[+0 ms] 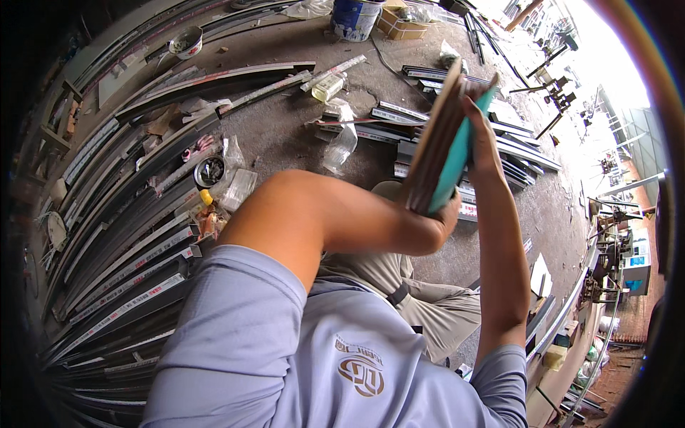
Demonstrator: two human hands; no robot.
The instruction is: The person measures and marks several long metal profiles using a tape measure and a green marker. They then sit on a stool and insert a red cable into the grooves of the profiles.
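Observation:
I hold a stack of thin flat sheets [437, 146] upright in front of me, brown ones with a teal one [457, 153] on its right side. My left hand [446, 214] grips the stack's lower end, the forearm reaching across from a bent elbow. My right hand [479, 132] presses flat along the teal sheet near the upper end, fingers stretched up its edge. Both hands are closed on the stack. My grey-blue shirt and khaki trousers fill the lower middle of the view.
Long dark metal profiles [128, 264] lie in rows on the concrete floor at left, shorter ones [521, 153] behind the stack. A clear plastic bottle [340, 146], round tin [210, 171], bowl [187, 41], blue-white bucket [354, 18] and cardboard box [399, 26] are scattered about. Machines [621, 257] stand at right.

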